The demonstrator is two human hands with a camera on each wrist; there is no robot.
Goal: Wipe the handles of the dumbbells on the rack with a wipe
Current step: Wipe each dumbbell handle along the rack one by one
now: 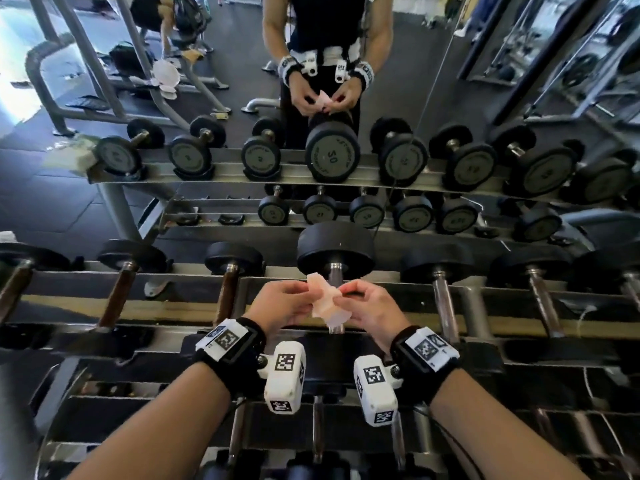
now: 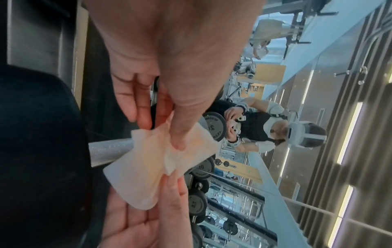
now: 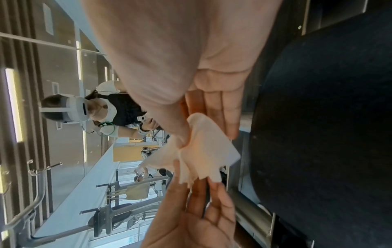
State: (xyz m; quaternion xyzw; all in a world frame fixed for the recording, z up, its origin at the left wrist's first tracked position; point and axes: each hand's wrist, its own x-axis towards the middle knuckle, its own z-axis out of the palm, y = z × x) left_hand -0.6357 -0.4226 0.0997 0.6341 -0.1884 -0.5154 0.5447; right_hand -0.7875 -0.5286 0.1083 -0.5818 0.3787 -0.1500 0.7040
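Observation:
A crumpled pale pink wipe (image 1: 325, 303) hangs between my two hands, just above the chrome handle (image 1: 335, 274) of a big black-headed dumbbell (image 1: 336, 251) on the rack's top tier. My left hand (image 1: 304, 296) pinches the wipe's left side between thumb and fingers. My right hand (image 1: 346, 292) pinches its right edge. In the left wrist view the thumb of my left hand (image 2: 163, 134) presses into the wipe (image 2: 148, 167), with the knurled handle (image 2: 110, 151) behind it. In the right wrist view my right hand (image 3: 206, 137) grips the wipe (image 3: 203, 154). The wipe hides part of the handle.
More dumbbells lie on the same rack rail (image 1: 173, 306): brown-handled ones (image 1: 117, 299) to the left, chrome-handled ones (image 1: 445, 306) to the right. A lower tier (image 1: 317, 427) sits beneath my wrists. A mirror behind the rack reflects the dumbbells (image 1: 330, 154) and me.

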